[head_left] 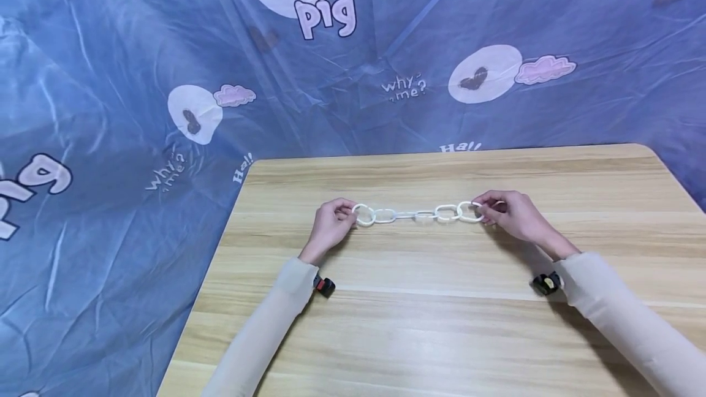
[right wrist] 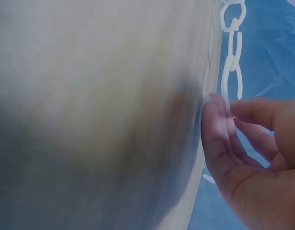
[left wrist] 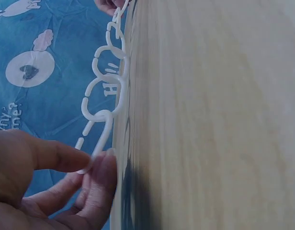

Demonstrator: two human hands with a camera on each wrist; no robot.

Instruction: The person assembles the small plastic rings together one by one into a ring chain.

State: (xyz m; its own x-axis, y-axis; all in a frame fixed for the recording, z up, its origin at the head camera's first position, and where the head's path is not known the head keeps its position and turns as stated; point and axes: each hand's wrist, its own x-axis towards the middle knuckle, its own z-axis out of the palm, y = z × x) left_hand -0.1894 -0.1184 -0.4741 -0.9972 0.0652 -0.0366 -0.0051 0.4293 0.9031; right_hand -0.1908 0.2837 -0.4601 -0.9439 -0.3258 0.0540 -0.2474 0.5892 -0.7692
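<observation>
A white plastic chain point(head_left: 405, 215) of several oval links stretches sideways between my two hands, close over the wooden table. At its left end, my left hand point(head_left: 331, 223) pinches the last link point(left wrist: 101, 139) between thumb and fingers. My right hand point(head_left: 514, 214) pinches the link at the opposite end point(right wrist: 225, 91) in the same way. In the left wrist view the links run away toward the other hand, and some show a small gap in their side. Both wrists wear a small dark device below pale sleeves.
The wood-grain table point(head_left: 408, 323) has rounded far corners. Behind it and along its left side hangs a blue cloth point(head_left: 353, 115) printed with words, white ovals and pink clouds. Shadows of the hands fall on the tabletop.
</observation>
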